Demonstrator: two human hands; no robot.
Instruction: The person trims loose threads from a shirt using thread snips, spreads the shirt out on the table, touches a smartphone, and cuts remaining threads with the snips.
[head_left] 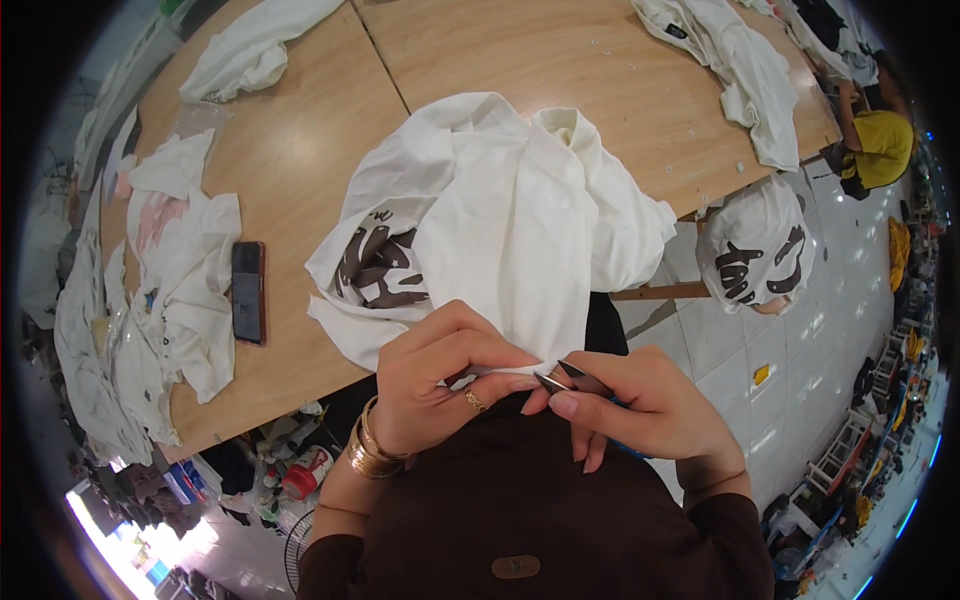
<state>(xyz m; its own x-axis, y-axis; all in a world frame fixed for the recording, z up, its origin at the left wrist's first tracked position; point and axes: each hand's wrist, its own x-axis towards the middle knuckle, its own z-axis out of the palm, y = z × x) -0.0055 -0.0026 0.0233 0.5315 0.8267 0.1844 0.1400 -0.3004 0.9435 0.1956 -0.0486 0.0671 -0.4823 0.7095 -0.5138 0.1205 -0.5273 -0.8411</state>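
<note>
Brown shirt [540, 500], left grip [432, 375] pinching creased white cloth [510, 240], right grip [648, 405] around pointed metal snips [580, 376]

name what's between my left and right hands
In the head view, the edge of the white garment and the tips of a two-bladed tool lie between the left hand and right hand.

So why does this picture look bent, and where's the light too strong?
In the head view, the fisheye lens curves the surroundings toward a dark rim; the lower left is blown out; glare softens the wooden table and streaks the tiled floor; the fingers look fairly sharp.
</note>
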